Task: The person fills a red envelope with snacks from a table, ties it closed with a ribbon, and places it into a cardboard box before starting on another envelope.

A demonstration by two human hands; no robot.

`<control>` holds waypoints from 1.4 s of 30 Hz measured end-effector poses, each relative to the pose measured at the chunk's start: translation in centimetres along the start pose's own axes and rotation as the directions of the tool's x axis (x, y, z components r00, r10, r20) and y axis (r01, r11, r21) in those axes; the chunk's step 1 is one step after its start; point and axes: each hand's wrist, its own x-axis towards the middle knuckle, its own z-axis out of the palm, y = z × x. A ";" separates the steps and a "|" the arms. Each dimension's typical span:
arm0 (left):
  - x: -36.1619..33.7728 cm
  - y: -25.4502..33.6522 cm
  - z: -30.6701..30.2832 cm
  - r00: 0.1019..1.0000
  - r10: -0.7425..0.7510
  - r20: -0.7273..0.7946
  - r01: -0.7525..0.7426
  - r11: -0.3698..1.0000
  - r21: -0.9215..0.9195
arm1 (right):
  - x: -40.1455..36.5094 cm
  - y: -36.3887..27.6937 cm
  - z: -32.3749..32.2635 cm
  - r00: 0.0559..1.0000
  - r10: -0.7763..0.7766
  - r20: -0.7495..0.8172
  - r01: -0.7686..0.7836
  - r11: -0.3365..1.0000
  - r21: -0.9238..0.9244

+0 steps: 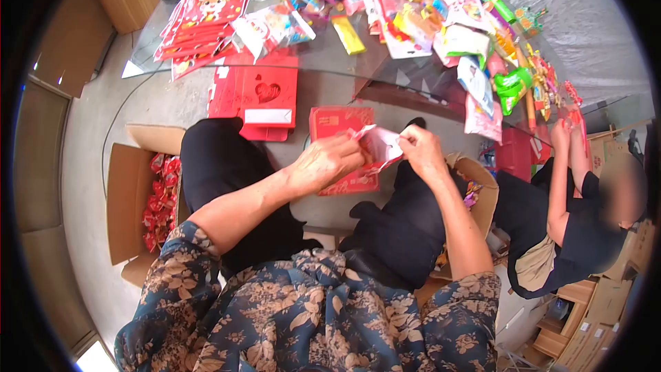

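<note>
My left hand [325, 165] is closed, its fingers pinching the left edge of a small red paper bag [380, 148] with a white inside. On the opposite side, the fingers of my right hand [423, 153] grip the bag's rim. The bag's mouth gapes between my two hands, above my lap. Directly behind and below it is a red printed box [341, 121], partly covered by the bag and my left hand. A larger red box with a heart-shaped cutout [265, 93] stands farther off to the left.
A glass table [330, 62] ahead bears stacked red printed bags [213, 4] and many packaged snacks [406, 17]. Cartons hold red-wrapped candies [162, 193] at my left and wrapped sweets [472, 193] at my right. Another person [585, 220] sits at right, both hands raised near the table.
</note>
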 end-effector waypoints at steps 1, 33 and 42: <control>0.4 -0.1 -0.3 1.000 0.015 0.023 -0.015 1.000 0.011 | 0.0 0.0 -0.3 0.999 -0.030 -0.020 0.031 0.999 0.039; 3.0 -2.2 0.3 0.981 -0.192 0.007 0.192 0.972 -0.136 | 28.2 -4.8 -11.1 0.918 -0.376 -0.126 0.155 0.632 -0.759; 3.0 -2.1 0.0 0.970 -0.233 -0.071 0.223 0.967 -0.126 | 28.4 -2.8 -12.0 0.704 -0.480 -0.523 0.323 0.873 -0.366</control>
